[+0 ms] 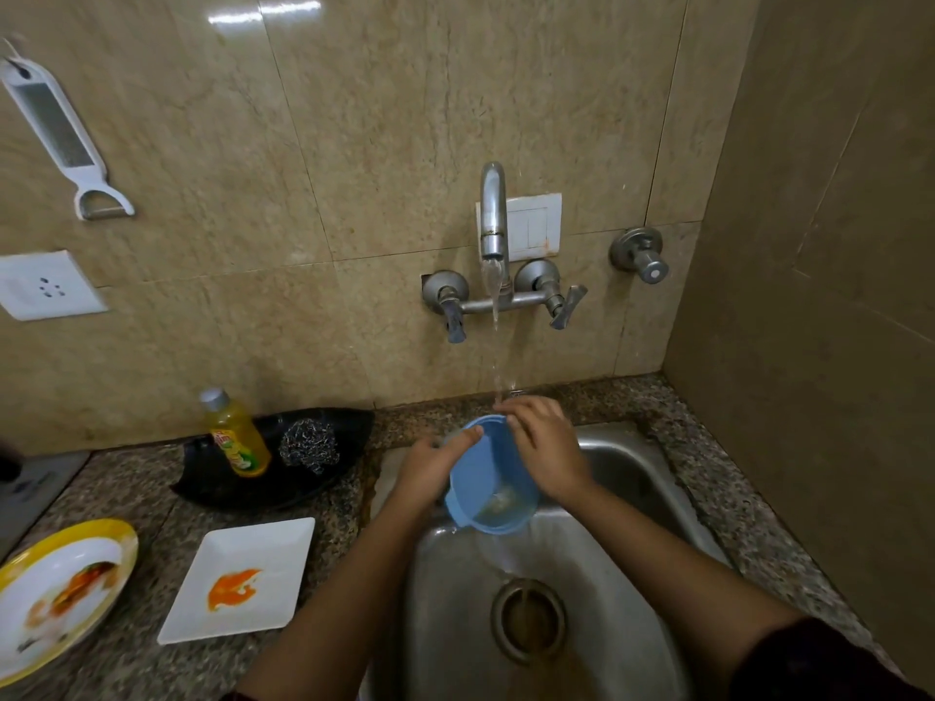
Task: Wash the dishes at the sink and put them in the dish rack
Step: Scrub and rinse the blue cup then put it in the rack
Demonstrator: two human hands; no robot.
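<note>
- Presently, blue bowl (pixel 493 483): held over the sink (pixel 632 478) toward its twelve o'clock end, tilted toward the person, with pale residue at the bottom.
- Left hand (pixel 435 473): grips the bowl's nine o'clock side, with the thumb hooked over the rim.
- Right hand (pixel 549 452): grasps the three o'clock side, its fingers curled over the far rim. Risk: wet plastic is slick, and a loosened hold would probably drop the bowl into the basin.
- Tap (pixel 493 210): running, at twelve o'clock from the bowl. The water stream (pixel 496 346) lands at the far rim beside the right fingers. Risk: at this tilt, water could bounce off the rim onto the counter (pixel 708 447) or the sleeves.
- Drain (pixel 528 619): at six o'clock from the bowl, taking the run-off. Risk: loosened food may collect there and slow the draining.
- Square white plate (pixel 243 579): on the counter at nine o'clock from the sink, smeared orange. It lies near the left forearm, so an elbow swing could nudge it.
- Yellow-rimmed plate (pixel 55 594): further out at nine o'clock, soiled. It sits near the counter's front edge, so a knock could tip it off.
- Soap bottle (pixel 235 437) and steel scrubber (pixel 306 445): on a black tray (pixel 273 493) at ten o'clock. Neither is in hand, so plain water may leave the bowl greasy.
- Dish rack: not in view. Carrying a dripping bowl there could wet the floor.
</note>
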